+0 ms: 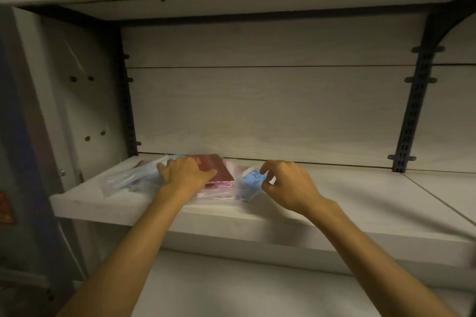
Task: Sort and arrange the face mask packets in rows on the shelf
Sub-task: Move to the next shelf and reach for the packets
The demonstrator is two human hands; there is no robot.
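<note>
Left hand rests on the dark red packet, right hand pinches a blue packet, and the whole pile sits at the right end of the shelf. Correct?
Not quite: the head view shows the pile at the left end of the shelf. The rest holds: left hand rests on the dark red packet, right hand pinches the blue packet.

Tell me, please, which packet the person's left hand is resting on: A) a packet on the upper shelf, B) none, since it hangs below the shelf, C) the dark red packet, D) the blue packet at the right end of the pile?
C: the left hand lies across the dark red packet, while the blue packet sits by the right hand.
</note>
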